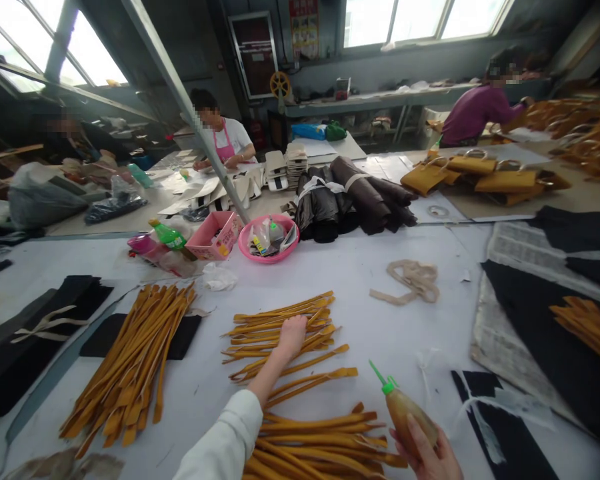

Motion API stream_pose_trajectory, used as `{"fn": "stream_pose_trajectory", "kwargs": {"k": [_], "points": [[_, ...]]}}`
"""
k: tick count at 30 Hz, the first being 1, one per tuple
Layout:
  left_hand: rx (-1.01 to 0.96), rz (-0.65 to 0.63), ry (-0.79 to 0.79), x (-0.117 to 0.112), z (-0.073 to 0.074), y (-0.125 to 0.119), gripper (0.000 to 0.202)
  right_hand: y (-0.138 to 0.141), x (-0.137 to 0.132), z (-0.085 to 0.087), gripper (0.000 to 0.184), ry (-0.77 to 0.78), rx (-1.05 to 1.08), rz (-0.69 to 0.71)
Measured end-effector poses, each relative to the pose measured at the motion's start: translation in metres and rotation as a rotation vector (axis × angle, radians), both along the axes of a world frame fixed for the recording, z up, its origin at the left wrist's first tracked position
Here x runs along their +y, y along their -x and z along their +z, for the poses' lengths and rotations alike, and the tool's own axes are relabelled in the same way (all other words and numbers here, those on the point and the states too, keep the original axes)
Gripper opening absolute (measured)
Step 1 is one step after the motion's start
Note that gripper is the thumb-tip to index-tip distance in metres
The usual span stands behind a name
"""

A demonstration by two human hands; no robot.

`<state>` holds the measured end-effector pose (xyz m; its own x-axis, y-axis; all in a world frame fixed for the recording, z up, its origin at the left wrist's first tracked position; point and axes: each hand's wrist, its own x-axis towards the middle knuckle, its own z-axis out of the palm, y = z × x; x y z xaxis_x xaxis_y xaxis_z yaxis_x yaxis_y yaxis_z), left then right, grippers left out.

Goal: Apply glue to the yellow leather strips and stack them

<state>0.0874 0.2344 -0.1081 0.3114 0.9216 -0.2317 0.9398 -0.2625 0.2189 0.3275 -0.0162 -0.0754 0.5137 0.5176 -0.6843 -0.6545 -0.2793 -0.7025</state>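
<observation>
My left hand (293,335), in a pale sleeve, reaches into a row of mustard-brown straps (260,328) on the white table. Its fingers are closed down on a strap, though the fingertips are hidden. In my right hand (433,453) is a squeeze glue bottle (405,413) with amber contents and a green nozzle, tilted up and left. Below the row, nearer to me, lies a second bunch of straps (320,443), partly behind my left sleeve. A larger pile of straps (130,360) rests to the left, partly on black material.
Farther back stand a pink basin (269,257), a pink box (214,237) and dark rolled material (360,193). A beige band (413,280) lies to the right. Black sheets (545,307) cover the right side. Several other people sit at work beyond, near mustard bags (505,181).
</observation>
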Motion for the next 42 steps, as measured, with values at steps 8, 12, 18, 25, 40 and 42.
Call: {"fn": "stream_pose_trajectory", "kwargs": {"k": [8, 12, 18, 25, 40, 42], "points": [[-0.240, -0.134, -0.050, -0.019, 0.046, 0.045, 0.028, 0.010, 0.006, 0.015, 0.067, 0.007, -0.004, -0.034], [-0.290, -0.144, -0.087, -0.045, 0.049, 0.064, 0.032, 0.014, 0.009, 0.013, 0.064, -0.014, -0.007, 0.001], [-0.038, -0.337, -0.046, -0.103, -0.012, 0.070, 0.093, 0.014, 0.013, 0.015, 0.068, 0.014, -0.018, -0.037], [0.037, -0.431, -0.061, -0.061, -0.030, 0.063, 0.057, 0.011, 0.011, 0.012, 0.065, 0.016, -0.062, 0.001], [-0.202, -0.389, 0.258, -0.095, 0.001, -0.003, 0.037, 0.024, 0.006, 0.023, 0.050, -0.042, -0.133, 0.035], [-0.266, -0.498, 0.357, -0.128, -0.001, -0.003, 0.057, 0.027, 0.001, 0.028, 0.048, -0.049, -0.141, 0.047]]}}
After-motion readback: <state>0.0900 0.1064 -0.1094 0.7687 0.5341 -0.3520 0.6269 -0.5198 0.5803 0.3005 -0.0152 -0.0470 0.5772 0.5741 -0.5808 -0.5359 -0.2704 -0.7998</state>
